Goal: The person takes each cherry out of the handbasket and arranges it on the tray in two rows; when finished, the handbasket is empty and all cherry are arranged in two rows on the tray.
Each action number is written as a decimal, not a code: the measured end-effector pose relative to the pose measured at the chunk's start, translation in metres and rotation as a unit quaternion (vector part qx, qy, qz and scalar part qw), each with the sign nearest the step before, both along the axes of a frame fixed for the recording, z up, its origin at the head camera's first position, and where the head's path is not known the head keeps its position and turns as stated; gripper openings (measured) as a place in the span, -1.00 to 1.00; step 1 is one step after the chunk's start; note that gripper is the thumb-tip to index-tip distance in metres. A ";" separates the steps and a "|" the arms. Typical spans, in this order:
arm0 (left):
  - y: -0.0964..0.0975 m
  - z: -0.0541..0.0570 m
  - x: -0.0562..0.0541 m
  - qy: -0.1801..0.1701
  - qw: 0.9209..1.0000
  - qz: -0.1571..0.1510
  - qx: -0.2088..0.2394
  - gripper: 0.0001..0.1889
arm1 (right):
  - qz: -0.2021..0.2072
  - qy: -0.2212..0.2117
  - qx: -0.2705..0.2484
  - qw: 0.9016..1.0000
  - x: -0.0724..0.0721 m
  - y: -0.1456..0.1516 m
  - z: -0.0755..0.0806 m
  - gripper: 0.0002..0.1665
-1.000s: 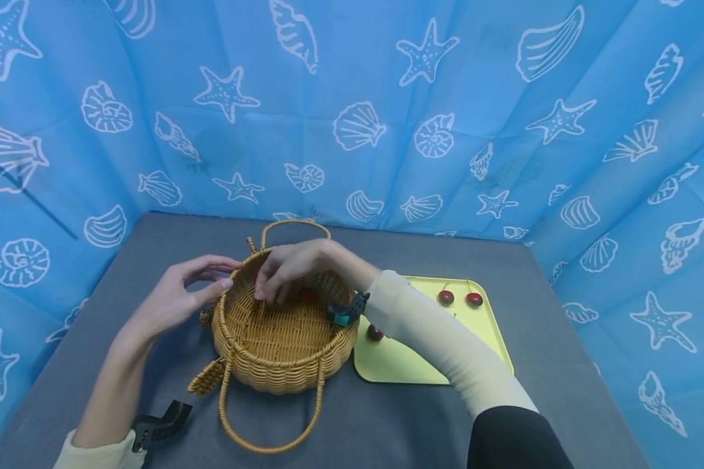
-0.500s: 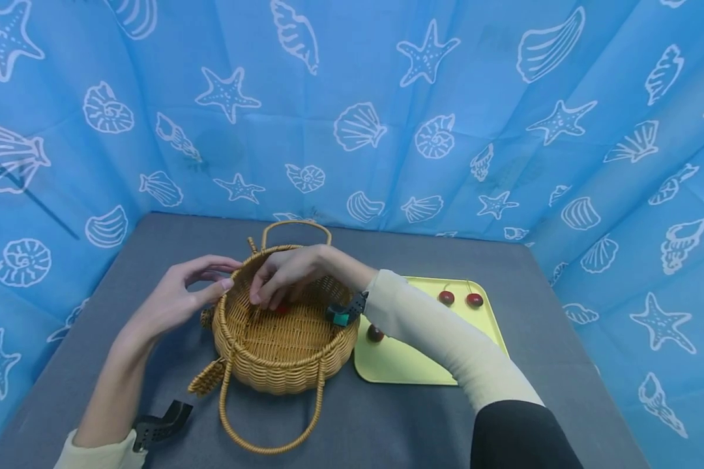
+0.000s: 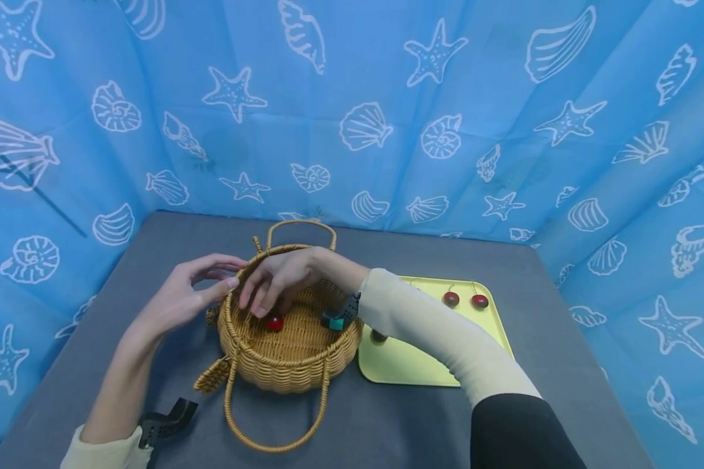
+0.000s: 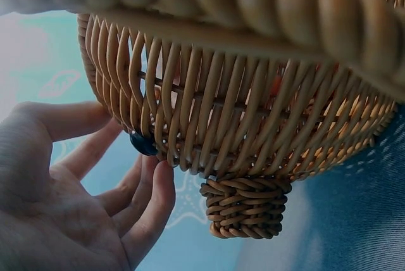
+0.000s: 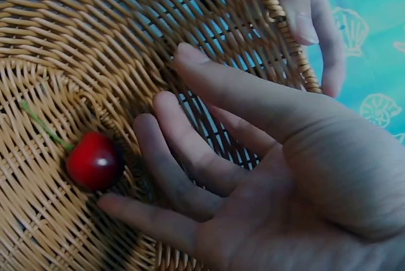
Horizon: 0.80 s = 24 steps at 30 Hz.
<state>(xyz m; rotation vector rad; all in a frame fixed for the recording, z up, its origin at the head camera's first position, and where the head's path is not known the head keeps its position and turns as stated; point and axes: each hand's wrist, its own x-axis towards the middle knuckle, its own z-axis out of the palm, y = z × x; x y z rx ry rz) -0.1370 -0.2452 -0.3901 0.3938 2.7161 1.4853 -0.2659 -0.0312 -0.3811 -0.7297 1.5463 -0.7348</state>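
Observation:
A wicker basket (image 3: 281,378) with two loop handles stands on the grey table. On its left side rests my left hand (image 3: 188,290); its loosely bent fingers touch the outer wall near a black button (image 4: 144,144). My right hand (image 3: 284,273) reaches inside over the far right rim, palm turned up in its wrist view and fingers spread. A shiny red cherry (image 5: 95,161) with a green stem lies on the basket's woven floor, just beyond those fingertips. Whether the little finger touches it, I cannot tell. Nothing sits in either palm.
Right of the basket lies a pale yellow tray (image 3: 387,371), partly covered by my right sleeve (image 3: 428,332). Two dark cherries (image 3: 479,301) show at its back, and another (image 3: 378,336) near its left edge. A blue shell-print curtain (image 3: 375,176) encloses the table.
The red cherry in the basket has shifted left and nearer to me, out from under my right hand. The right fingers have moved slightly left and spread. My left hand keeps its place.

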 end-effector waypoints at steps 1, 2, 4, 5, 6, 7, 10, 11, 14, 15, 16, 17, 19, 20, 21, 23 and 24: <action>0.000 0.000 0.000 0.002 1.000 0.000 0.000 -0.61 | 0.002 0.000 0.004 1.000 0.000 0.000 0.000 -0.46; 0.000 0.000 0.000 0.003 1.000 -0.001 0.001 -0.61 | 0.004 0.001 0.008 1.000 -0.001 -0.001 0.000 -0.46; 0.000 0.000 -0.001 0.004 1.000 -0.002 0.001 -0.61 | 0.007 0.004 0.016 1.000 -0.002 -0.002 -0.001 -0.46; 0.000 0.000 -0.001 0.004 1.000 -0.003 0.002 -0.61 | 0.009 0.005 0.020 1.000 -0.002 -0.002 -0.001 -0.46; 0.000 0.000 0.000 0.005 1.000 -0.004 0.001 -0.61 | 0.012 0.007 0.022 1.000 -0.002 -0.003 -0.002 -0.46; 0.000 0.000 0.000 0.005 1.000 -0.004 0.002 -0.61 | 0.015 0.007 0.022 1.000 -0.002 -0.003 -0.003 -0.46; 0.000 0.000 -0.001 0.007 1.000 -0.004 0.001 -0.61 | 0.025 0.007 0.016 1.000 -0.001 -0.006 -0.006 -0.46; 0.000 -0.001 -0.001 0.008 1.000 -0.004 -0.001 -0.61 | 0.030 0.008 0.012 0.999 0.000 -0.006 -0.007 -0.46; 0.000 -0.001 -0.001 0.009 1.000 -0.004 -0.003 -0.60 | 0.033 0.006 0.004 0.999 0.003 -0.007 -0.009 -0.47; 0.000 -0.002 -0.001 0.008 1.000 -0.004 -0.003 -0.60 | 0.035 0.010 0.001 0.999 0.003 -0.007 -0.008 -0.47; 0.000 -0.002 -0.001 0.008 1.000 -0.004 -0.003 -0.60 | 0.038 0.019 -0.002 0.999 0.004 -0.008 -0.009 -0.47; 0.000 -0.002 -0.001 0.007 1.000 -0.004 -0.002 -0.59 | 0.044 0.035 -0.004 0.998 0.004 -0.008 -0.009 -0.47; 0.000 -0.002 -0.001 0.006 1.000 -0.004 -0.001 -0.59 | 0.065 0.076 -0.009 0.995 0.005 -0.009 -0.009 -0.47; 0.000 -0.002 0.000 0.006 1.000 -0.004 0.000 -0.59 | 0.077 0.098 -0.009 0.992 0.005 -0.009 -0.010 -0.47; 0.000 -0.002 0.000 0.006 1.000 -0.003 -0.001 -0.60 | 0.090 0.119 -0.009 0.989 0.005 -0.010 -0.010 -0.46; 0.000 -0.002 0.000 0.006 1.000 -0.002 -0.002 -0.60 | 0.111 0.143 0.002 0.984 0.006 -0.011 -0.010 -0.45; -0.001 -0.002 0.000 0.006 1.000 -0.001 -0.002 -0.61 | 0.114 0.139 0.010 0.984 0.006 -0.012 -0.011 -0.44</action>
